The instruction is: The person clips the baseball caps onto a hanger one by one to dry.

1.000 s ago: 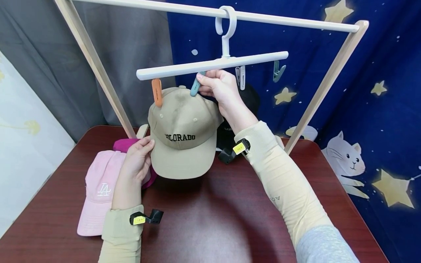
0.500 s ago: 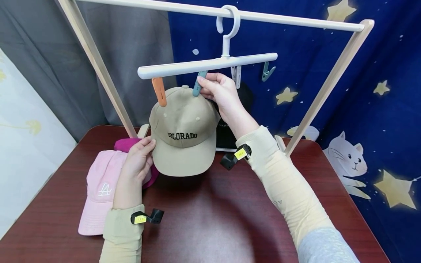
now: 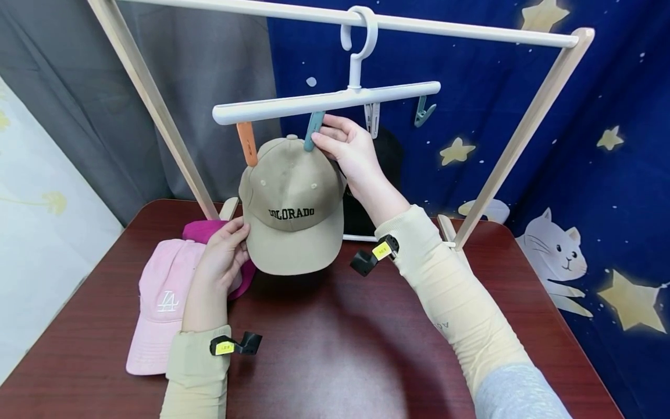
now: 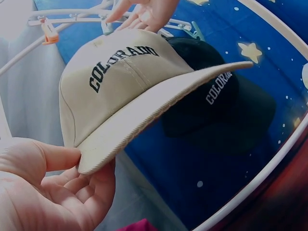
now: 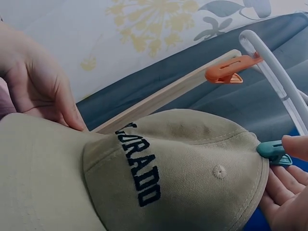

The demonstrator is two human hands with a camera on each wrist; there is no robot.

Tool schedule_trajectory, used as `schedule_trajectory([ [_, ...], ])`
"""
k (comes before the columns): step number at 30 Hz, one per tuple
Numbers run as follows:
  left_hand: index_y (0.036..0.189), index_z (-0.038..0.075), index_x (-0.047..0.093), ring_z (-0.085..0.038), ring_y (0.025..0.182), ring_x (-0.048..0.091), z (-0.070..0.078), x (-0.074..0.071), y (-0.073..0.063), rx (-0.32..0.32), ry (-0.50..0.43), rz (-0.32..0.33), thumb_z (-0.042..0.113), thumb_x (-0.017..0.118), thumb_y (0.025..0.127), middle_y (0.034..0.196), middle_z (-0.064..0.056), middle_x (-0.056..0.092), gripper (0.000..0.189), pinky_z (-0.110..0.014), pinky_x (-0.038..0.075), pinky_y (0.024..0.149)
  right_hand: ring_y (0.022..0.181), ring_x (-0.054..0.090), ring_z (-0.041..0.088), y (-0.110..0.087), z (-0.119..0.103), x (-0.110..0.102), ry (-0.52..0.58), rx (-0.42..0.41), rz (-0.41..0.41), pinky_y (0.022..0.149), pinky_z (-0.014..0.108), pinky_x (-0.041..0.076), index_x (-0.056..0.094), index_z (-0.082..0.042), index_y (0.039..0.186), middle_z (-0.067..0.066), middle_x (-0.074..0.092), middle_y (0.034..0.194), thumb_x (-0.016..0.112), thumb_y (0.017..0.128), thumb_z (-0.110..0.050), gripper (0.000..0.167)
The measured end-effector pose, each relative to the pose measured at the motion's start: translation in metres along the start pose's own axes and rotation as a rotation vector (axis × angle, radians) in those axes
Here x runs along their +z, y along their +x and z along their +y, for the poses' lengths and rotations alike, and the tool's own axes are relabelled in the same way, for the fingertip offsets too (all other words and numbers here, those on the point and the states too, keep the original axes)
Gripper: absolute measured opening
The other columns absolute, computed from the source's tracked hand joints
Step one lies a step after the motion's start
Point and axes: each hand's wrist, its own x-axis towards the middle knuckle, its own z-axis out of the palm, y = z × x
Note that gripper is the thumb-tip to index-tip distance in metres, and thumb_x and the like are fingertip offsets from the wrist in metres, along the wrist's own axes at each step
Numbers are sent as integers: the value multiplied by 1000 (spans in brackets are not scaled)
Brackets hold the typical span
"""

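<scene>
A beige cap (image 3: pixel 293 198) with COLORADO lettering is held up under a white hanger (image 3: pixel 324 103). At its brim's left side, my left hand (image 3: pixel 224 250) pinches the edge between thumb and fingers, as the left wrist view (image 4: pixel 62 187) shows. My right hand (image 3: pixel 353 151) pinches a teal clip (image 3: pixel 314 131) at the cap's crown; in the right wrist view the clip (image 5: pixel 272 150) meets the crown's edge, its grip on the cloth partly hidden. An orange clip (image 3: pixel 247 144) hangs from the hanger's left end, apart from the cap in the right wrist view.
A black cap (image 4: pixel 226 96) hangs behind the beige one. Pink (image 3: pixel 167 291) and magenta (image 3: pixel 201 230) caps lie at left on the table (image 3: pixel 335 361). The hanger hooks over a wooden rack's bar (image 3: pixel 460 32); a grey clip (image 3: pixel 372 119) and another teal clip (image 3: pixel 424 112) hang farther right.
The hanger has turned a little, its right end swinging inward. Both hands keep their holds, and the cap's brim has risen slightly. The right hand's thumb sits a bit lower along the teal clip.
</scene>
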Motion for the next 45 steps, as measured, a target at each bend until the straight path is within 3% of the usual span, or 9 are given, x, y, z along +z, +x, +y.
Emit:
schedule_trajectory([
  [6, 117, 9, 53, -11, 82, 66, 1, 0, 1, -30, 28, 51, 5, 43, 101, 93, -1, 68, 19, -24, 53, 71, 107, 62, 17, -4, 2, -3, -26, -16, -25, 88, 26, 48, 53, -2, 133, 12, 64, 120, 65, 90, -3, 44],
  [14, 135, 0, 40, -9, 75, 65, 2, -2, 0, -61, 119, 126, 4, 45, 100, 90, 2, 68, 35, -22, 52, 72, 110, 60, 15, -7, 4, -5, -65, -63, -23, 91, 24, 47, 56, -1, 130, 13, 64, 120, 65, 90, -2, 41],
  [21, 128, 4, 46, -12, 85, 67, 2, -6, 0, -42, 118, 148, 6, 46, 100, 97, 2, 70, 28, -23, 52, 78, 109, 60, 14, -9, 9, -11, -65, -95, 19, 91, 25, 46, 58, 1, 126, 13, 65, 118, 66, 89, -1, 38],
  [27, 132, 3, 46, -15, 90, 67, 4, -10, -3, -30, 125, 172, 9, 51, 99, 103, -1, 70, 34, -25, 52, 82, 107, 62, 16, -15, 15, -16, -86, -134, 44, 91, 27, 47, 61, 3, 121, 14, 67, 113, 66, 88, 1, 33],
  [37, 122, 10, 56, -15, 92, 67, 10, -18, -11, 5, 181, 198, 11, 55, 98, 102, 1, 70, 24, -24, 52, 80, 98, 63, 20, -21, 26, -21, -66, -137, 66, 84, 30, 51, 62, 6, 115, 18, 66, 110, 64, 88, 5, 27],
  [45, 106, 18, 66, -13, 89, 68, 24, -23, -17, 32, 203, 165, 8, 54, 98, 98, 3, 71, 18, -23, 53, 77, 97, 64, 19, -25, 31, -23, -87, -176, 98, 87, 30, 50, 61, 9, 113, 15, 68, 106, 65, 87, 6, 26],
])
